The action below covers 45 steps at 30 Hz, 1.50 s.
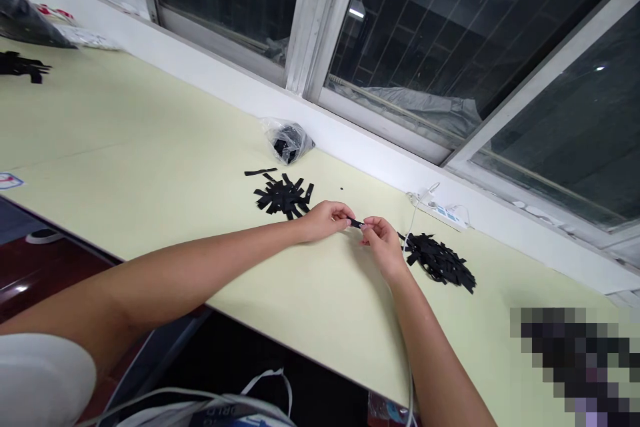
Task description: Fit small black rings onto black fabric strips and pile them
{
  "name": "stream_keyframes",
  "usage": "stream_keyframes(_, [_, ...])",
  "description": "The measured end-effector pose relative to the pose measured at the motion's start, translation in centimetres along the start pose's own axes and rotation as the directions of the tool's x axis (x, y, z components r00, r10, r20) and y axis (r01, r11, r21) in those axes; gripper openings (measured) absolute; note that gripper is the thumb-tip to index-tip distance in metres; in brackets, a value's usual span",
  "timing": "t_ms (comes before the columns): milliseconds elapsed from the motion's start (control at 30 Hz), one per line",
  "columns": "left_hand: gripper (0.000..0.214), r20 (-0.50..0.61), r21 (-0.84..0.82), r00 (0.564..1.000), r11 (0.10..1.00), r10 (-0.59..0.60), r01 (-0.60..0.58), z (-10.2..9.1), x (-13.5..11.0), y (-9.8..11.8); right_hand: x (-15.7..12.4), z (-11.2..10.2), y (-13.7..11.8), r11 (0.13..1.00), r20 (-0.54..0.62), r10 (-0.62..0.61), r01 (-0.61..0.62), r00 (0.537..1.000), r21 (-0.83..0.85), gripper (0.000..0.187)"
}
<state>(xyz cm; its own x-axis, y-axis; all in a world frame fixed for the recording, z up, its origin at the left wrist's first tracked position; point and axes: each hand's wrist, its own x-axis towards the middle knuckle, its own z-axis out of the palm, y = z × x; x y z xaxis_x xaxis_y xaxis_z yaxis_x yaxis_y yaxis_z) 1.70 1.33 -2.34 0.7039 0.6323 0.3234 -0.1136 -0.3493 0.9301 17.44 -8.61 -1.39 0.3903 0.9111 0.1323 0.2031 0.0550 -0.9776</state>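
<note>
My left hand (324,219) and my right hand (381,241) meet over the pale yellow table (150,147), both pinched on one small black strip (355,223) held between their fingertips. A pile of black strips (284,196) lies just left of my left hand. Another pile of black strips (441,260) lies just right of my right hand.
A clear plastic bag of black pieces (289,140) sits near the window sill. A white power strip with cable (440,211) lies along the wall. More black strips (20,67) and a dark bag (25,17) lie at the far left. Windows run along the back.
</note>
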Motion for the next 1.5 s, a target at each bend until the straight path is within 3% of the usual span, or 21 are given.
stream_keyframes(100, [0.02,-0.081,0.032,0.997,0.999,0.006,-0.004,-0.2,0.4,-0.4,0.6,-1.8,-0.1,0.997,-0.053,0.003,-0.007,0.999,-0.081,0.036])
stream_keyframes(200, [0.016,-0.187,0.204,0.98,0.979,0.067,-0.028,-1.7,1.1,-0.3,1.4,-5.9,0.0,0.955,-0.265,-0.022,-0.058,0.964,-0.291,0.035])
stream_keyframes(267, [0.016,-0.264,0.314,0.958,0.949,0.112,-0.025,-3.6,1.8,0.0,1.8,-9.2,0.3,0.866,-0.441,-0.043,-0.186,0.896,-0.463,0.03])
stream_keyframes(367, [0.019,-0.421,0.435,0.899,0.896,0.118,0.086,-6.9,2.6,0.3,1.9,-13.4,1.0,0.636,-0.539,-0.029,-0.4,0.842,-0.659,0.021])
stream_keyframes(467, [0.018,-0.415,0.639,0.904,0.741,0.105,0.207,-9.0,2.6,0.1,1.7,-15.2,1.7,0.454,-0.641,0.012,-0.575,0.768,-0.681,0.022])
stream_keyframes(600, [0.021,-0.338,0.819,0.941,0.493,0.001,0.293,-9.2,1.8,-0.6,1.3,-14.5,2.3,0.358,-0.693,-0.157,-0.613,0.704,-0.704,0.037])
stream_keyframes(700, [0.022,-0.295,0.855,0.955,0.434,-0.041,0.283,-8.7,1.5,-0.9,1.0,-12.6,2.1,0.384,-0.646,-0.293,-0.532,0.705,-0.754,0.04])
stream_keyframes(867, [0.015,-0.273,0.841,0.962,0.484,-0.009,0.243,-8.4,1.8,-0.9,0.5,-8.2,0.5,0.418,-0.451,-0.413,-0.275,0.791,-0.866,0.036])
stream_keyframes(1000, [0.017,-0.239,0.739,0.969,0.658,0.062,0.141,-7.8,2.0,-0.7,0.2,-5.2,-0.4,0.519,-0.292,-0.434,-0.029,0.852,-0.854,0.037])
stream_keyframes(1133, [0.019,-0.168,0.506,0.978,0.863,0.125,-0.023,-5.5,1.5,0.2,-0.1,-3.1,-0.7,0.74,-0.157,-0.338,0.159,0.928,-0.654,0.037])
stream_keyframes(1267, [0.027,0.027,0.293,0.991,0.946,0.134,-0.136,-2.3,0.2,1.8,-0.6,-1.2,-1.1,0.934,0.028,-0.203,0.202,0.979,-0.294,0.042])
stream_keyframes(1400, [0.035,0.149,0.206,0.976,0.96,0.162,-0.191,-0.6,-0.8,3.0,-0.9,-0.2,-1.3,0.991,0.309,-0.081,0.108,0.948,-0.074,0.042])
stream_keyframes(1500, [0.039,0.164,0.178,0.976,0.969,0.142,-0.171,-0.5,-1.0,3.1,-0.9,-0.1,-1.2,0.997,0.348,-0.013,0.038,0.938,-0.063,0.043])
